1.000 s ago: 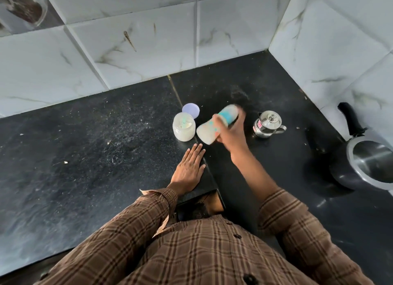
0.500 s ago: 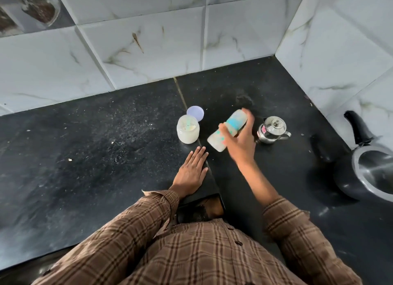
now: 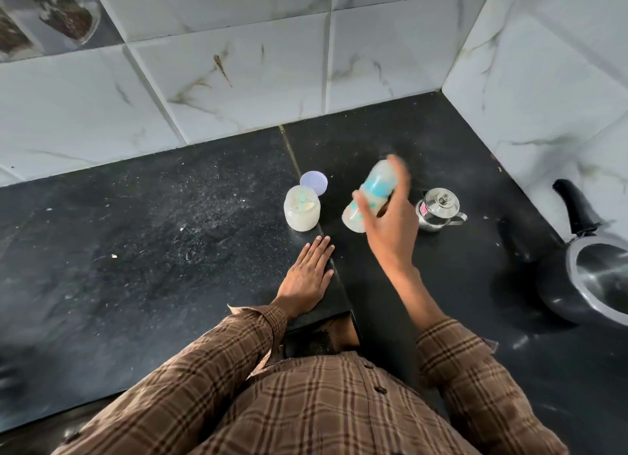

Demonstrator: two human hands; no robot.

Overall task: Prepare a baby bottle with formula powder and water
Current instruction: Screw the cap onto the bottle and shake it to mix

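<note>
Both hands are apart: my right hand (image 3: pixel 387 230) clamps the baby bottle (image 3: pixel 370 196) above the desk (image 3: pixel 136 250), my left hand (image 3: pixel 307 278) lies flat and empty on the dark stone. Since a moment ago the bottle has swung from lying nearly level to tilted more upright, blurred, so I judge I am shaking the mix. It is a translucent plastic cylinder with teal print. Just left stands the open powder jar (image 3: pixel 301 208), its pale round lid (image 3: pixel 313 182) behind; right sits a shiny steel pot (image 3: pixel 438 210).
</note>
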